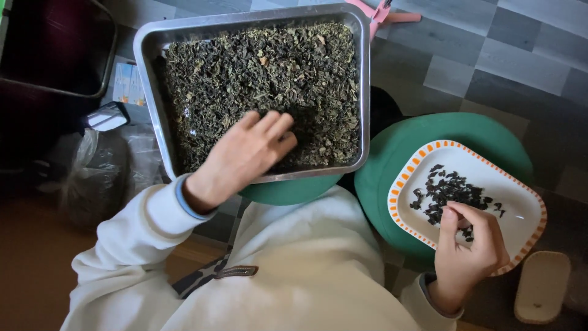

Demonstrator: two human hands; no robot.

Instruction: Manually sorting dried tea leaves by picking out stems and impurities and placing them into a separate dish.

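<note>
The left hand (245,156) lies flat in the metal tray (147,43), fingers held loosely together and resting on the dried green leaves (257,79) near the tray's front edge. The right hand (468,248) is curled over the near side of the white plate (520,214) with the orange-dashed rim, thumb and fingertips pinched on a few of the dark leaves (447,187) heaped just beyond them. The plate sits on a green cushion (404,141).

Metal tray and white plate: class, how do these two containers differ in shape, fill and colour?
The metal tray is rectangular and silver; the white plate has an orange-dashed rim. The tray is covered with dried leaves; the plate carries only a small dark pile. The left hand is in the tray, the right hand over the plate. Both hold dried leaves.
</note>
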